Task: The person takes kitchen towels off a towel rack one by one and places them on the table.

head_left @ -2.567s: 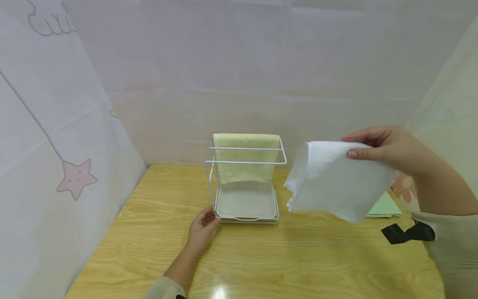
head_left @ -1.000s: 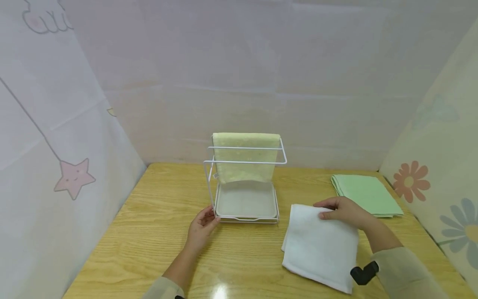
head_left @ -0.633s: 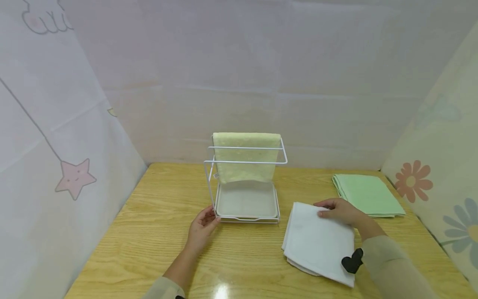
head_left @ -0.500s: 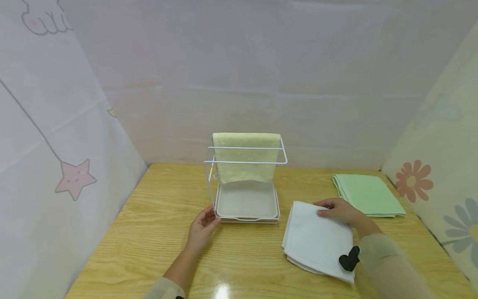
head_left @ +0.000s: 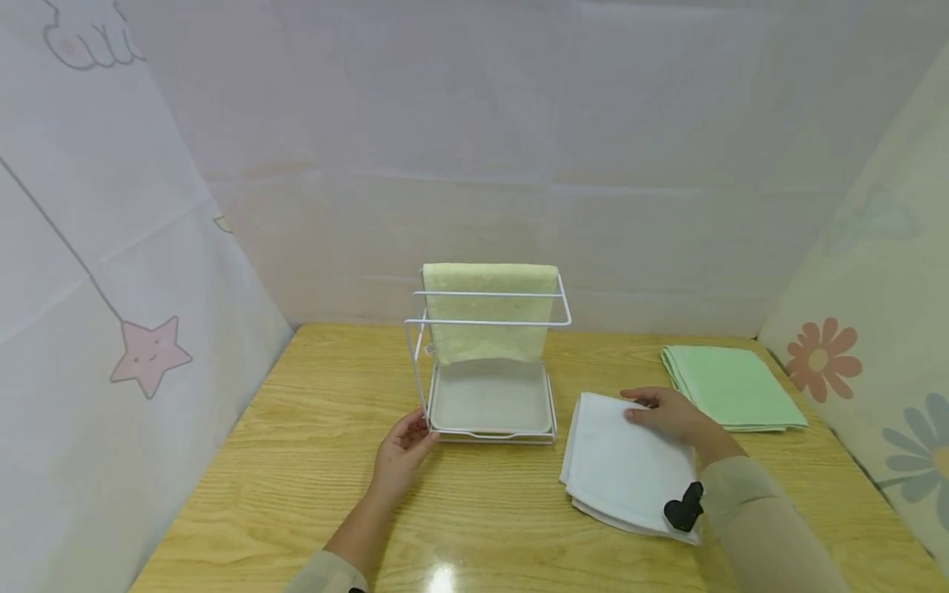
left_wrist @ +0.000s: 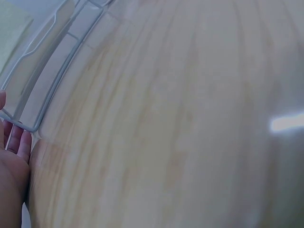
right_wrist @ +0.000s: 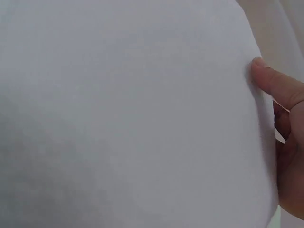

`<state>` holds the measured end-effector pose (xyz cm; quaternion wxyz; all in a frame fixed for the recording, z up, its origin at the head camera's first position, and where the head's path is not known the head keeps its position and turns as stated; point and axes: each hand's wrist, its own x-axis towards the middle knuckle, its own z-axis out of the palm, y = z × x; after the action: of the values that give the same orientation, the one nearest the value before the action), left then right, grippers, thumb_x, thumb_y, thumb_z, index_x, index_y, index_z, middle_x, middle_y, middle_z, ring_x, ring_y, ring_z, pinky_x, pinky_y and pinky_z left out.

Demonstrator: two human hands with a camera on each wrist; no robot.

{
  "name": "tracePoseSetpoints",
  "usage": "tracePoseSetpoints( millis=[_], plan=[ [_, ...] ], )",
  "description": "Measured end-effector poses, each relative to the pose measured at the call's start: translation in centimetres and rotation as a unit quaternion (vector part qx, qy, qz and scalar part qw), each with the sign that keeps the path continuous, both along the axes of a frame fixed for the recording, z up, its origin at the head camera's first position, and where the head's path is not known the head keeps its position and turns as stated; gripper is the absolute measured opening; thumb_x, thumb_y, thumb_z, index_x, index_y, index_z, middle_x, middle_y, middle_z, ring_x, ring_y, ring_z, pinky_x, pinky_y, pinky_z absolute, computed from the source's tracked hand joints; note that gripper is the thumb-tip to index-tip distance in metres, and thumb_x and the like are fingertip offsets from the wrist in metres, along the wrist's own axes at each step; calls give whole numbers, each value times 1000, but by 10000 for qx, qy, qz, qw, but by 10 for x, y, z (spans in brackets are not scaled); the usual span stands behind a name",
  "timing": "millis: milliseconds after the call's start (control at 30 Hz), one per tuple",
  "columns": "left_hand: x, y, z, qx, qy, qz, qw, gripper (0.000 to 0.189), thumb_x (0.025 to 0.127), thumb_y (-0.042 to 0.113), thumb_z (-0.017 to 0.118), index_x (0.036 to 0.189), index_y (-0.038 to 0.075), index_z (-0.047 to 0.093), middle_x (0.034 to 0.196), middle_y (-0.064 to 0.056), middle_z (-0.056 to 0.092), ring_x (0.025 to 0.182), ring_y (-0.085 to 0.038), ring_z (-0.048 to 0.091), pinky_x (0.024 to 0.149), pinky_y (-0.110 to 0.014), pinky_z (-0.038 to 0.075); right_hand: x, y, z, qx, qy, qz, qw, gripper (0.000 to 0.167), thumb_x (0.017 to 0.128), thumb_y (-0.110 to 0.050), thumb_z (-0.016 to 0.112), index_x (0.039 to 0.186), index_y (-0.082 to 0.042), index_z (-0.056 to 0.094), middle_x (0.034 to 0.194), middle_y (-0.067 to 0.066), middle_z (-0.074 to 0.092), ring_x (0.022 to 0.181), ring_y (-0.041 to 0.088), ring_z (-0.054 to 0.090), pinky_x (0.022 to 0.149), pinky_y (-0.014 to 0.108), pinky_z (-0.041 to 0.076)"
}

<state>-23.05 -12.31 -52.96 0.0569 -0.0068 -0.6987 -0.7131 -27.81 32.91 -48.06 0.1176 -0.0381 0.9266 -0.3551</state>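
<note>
A white wire rack [head_left: 489,322] stands mid-table with a shallow pale tray [head_left: 493,395] in its base. Over its back bar hangs a yellow towel [head_left: 489,346]. My left hand [head_left: 400,453] grips the rack's front left corner, thumb at the front and fingers behind the wire; the left wrist view shows fingers [left_wrist: 23,145] under that corner. To the right of the rack, my right hand [head_left: 667,414] pinches the far edge of a folded white towel [head_left: 630,461], which is low over the table. In the right wrist view, the towel fills most of the picture, the thumb [right_wrist: 273,83] on its upper face.
A folded green towel [head_left: 734,383] lies at the back right of the wooden table [head_left: 326,395], beyond my right hand. Cloth walls with printed pictures, such as a pink star [head_left: 151,356], enclose the table at the back and sides.
Held up beside the rack at first, the white towel has come down low over the table and since shifted slightly away from me with my right hand. My left hand stays at the rack.
</note>
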Motion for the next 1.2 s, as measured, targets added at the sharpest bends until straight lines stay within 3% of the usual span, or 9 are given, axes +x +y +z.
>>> tracePoseSetpoints(
  millis=[100,267,467,633,833,1000,1200],
  plan=[
    [-1,0,-1,-4,47,16,10000,49,88,-3,67,135,-5,51,120,-24,56,96,-3,58,86,-11,51,3,-1,3,-83,-51,-85,9999,62,89,-43,70,136,-5,56,134,23,58,117,37,56,96,46,50],
    [-2,0,-1,23,28,7,10000,50,88,-4,67,135,-5,51,119,-21,57,95,-2,58,86,-11,51,20,-7,9,40,-118,-182,9998,63,92,-47,64,140,-6,53,145,26,47,133,48,42,105,61,40],
    [-4,-1,-2,-16,-27,4,10000,49,88,-4,67,135,-4,52,121,-23,56,96,-2,58,86,-11,50,62,-33,12,355,351,-150,9986,62,99,-47,52,141,-1,49,151,33,33,140,56,23,109,72,26],
    [-4,-1,-1,-58,-21,33,10000,49,88,-3,68,134,-4,52,120,-22,57,95,0,58,86,-11,50,99,-62,4,1097,863,-266,9899,63,102,-46,45,140,3,48,151,38,26,140,61,13,110,74,17],
    [-3,-1,-2,-87,-13,62,9999,48,89,-2,68,134,-4,52,120,-21,57,95,0,58,85,-10,50,136,-98,3,1755,618,-320,9820,66,103,-48,40,145,3,42,152,37,23,140,59,11,109,77,15],
    [-4,-1,-4,-79,41,88,9999,48,88,-3,68,133,-5,53,115,-16,60,94,0,58,84,-11,51,141,-108,-5,1744,263,-433,9834,77,101,-58,35,151,1,31,155,34,18,142,58,4,107,79,4],
    [-5,-1,-8,-86,97,110,9999,47,87,-5,68,131,-9,52,107,-3,62,92,1,59,82,-11,51,123,-96,-22,1839,358,-421,9814,82,99,-64,32,153,-2,25,158,30,15,144,55,2,109,78,-1]
  ],
)
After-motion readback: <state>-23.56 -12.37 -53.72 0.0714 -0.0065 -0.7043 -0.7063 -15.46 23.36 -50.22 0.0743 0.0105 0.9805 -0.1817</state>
